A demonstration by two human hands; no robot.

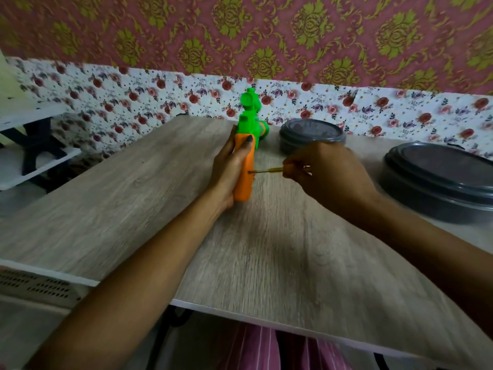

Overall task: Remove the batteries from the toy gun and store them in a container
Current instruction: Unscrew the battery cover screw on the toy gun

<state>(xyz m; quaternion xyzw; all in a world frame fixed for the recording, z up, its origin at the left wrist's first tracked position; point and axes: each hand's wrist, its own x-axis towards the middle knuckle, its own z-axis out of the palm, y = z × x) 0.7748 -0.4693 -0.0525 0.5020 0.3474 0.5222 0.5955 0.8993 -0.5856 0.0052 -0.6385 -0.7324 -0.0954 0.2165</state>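
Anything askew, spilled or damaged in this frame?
Nothing stands out. The left hand grips the toy gun, the right hand holds a screwdriver to its orange handle, and the small container and large container sit lidded on the table.

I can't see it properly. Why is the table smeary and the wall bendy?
Head view: motion blur streaks the table around the right hand and screwdriver; the wide-angle lens bows the wall border; the toy gun in the left hand looks sharper.

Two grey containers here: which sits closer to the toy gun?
The smaller round container, just beyond the right hand; the larger container sits off to the far right.
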